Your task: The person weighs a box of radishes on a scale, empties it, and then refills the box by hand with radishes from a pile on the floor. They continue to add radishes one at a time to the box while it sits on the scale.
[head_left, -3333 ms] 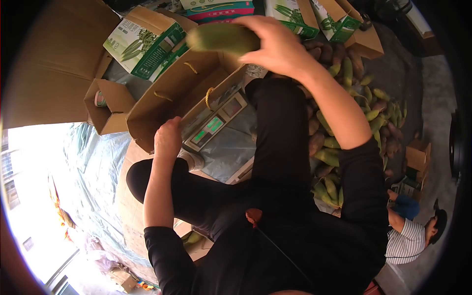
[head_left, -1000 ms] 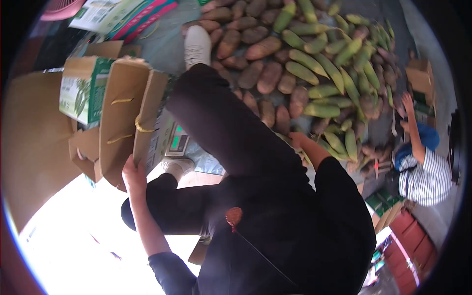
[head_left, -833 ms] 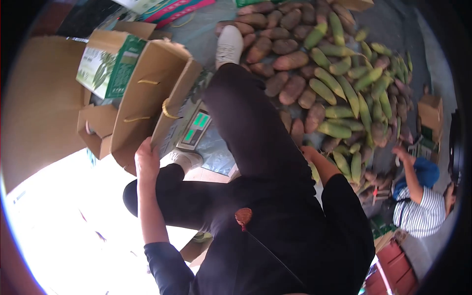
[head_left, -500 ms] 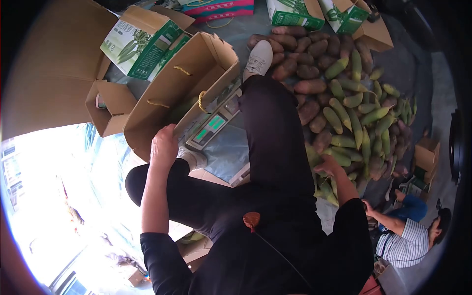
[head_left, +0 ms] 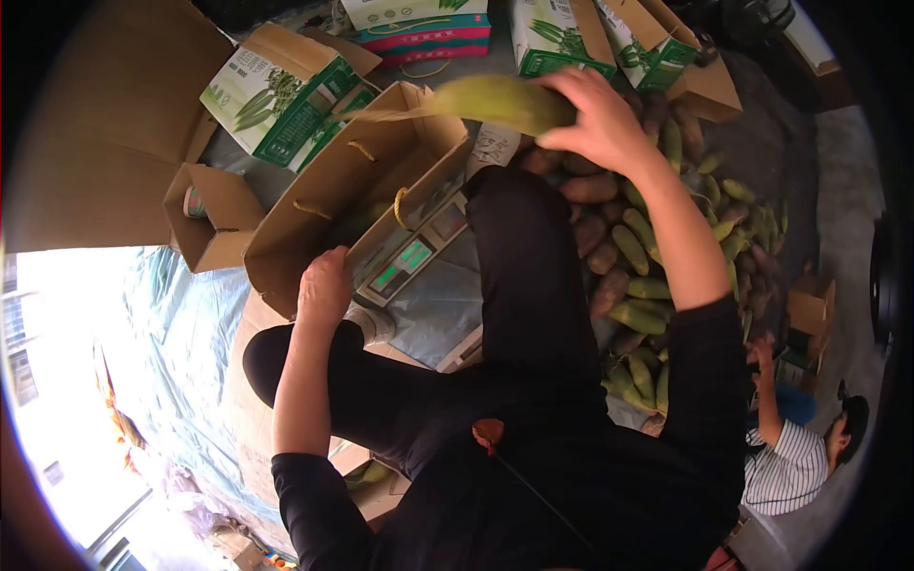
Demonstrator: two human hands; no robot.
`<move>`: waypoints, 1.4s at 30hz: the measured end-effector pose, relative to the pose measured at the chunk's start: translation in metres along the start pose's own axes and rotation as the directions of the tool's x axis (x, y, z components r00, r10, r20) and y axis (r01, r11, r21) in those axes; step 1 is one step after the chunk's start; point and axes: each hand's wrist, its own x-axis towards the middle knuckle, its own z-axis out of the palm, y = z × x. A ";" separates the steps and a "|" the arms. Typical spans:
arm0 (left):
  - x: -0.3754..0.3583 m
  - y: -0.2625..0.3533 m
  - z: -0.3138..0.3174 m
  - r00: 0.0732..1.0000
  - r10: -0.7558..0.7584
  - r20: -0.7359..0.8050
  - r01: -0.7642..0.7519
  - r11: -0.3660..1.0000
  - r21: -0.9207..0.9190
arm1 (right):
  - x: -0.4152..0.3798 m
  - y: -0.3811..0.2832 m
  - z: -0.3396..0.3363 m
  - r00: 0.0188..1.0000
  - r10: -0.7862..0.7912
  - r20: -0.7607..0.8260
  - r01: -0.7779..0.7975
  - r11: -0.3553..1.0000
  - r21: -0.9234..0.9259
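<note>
My right hand (head_left: pixel 602 126) is raised at the upper middle, its fingers closed round the thick end of a long green radish (head_left: pixel 500 103). The radish's thin tail points left over the far end of an open cardboard carton (head_left: pixel 350 186) with yellow rope handles. At the carton's near corner, my left hand (head_left: pixel 325 285) grips its edge. The carton stands on a weighing scale whose green display (head_left: pixel 402 264) is lit. Something green lies in the carton's shadowed bottom, too dark to make out well. Below my right arm spreads a heap of green radishes (head_left: pixel 630 249) and dark red ones (head_left: pixel 590 187).
Green-and-white printed boxes (head_left: pixel 276 95) stand at the upper left and along the top. A small open carton (head_left: pixel 214 214) sits left of the large one. Another person (head_left: pixel 790 462) in a striped shirt is at the lower right. My knees flank the scale.
My right hand has risen from the heap up and left, now with a green radish in it. My left hand stays on the carton's edge. The other person's arm has lifted.
</note>
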 end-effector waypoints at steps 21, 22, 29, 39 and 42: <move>0.004 -0.009 0.003 0.999 0.024 0.032 -0.021 0.993 -0.115 | 0.079 -0.090 0.112 0.873 -0.139 0.467 0.157 0.988 0.000; 0.003 -0.002 0.001 0.999 0.030 0.041 -0.025 0.994 -0.104 | 0.071 -0.078 0.100 0.923 -0.146 0.355 0.115 0.988 0.108; 0.005 0.008 -0.001 0.997 -0.009 0.075 0.018 0.993 -0.118 | -0.076 0.052 0.038 0.841 0.421 0.339 -0.526 0.780 0.338; 0.003 0.012 0.000 0.997 0.036 0.067 -0.030 0.996 -0.089 | -0.434 0.123 0.190 0.509 0.719 0.473 -0.785 0.614 -0.087; 0.003 0.010 0.001 0.997 0.045 0.060 -0.042 0.997 -0.060 | -0.434 0.075 0.163 0.209 0.701 0.682 -0.829 0.497 -0.256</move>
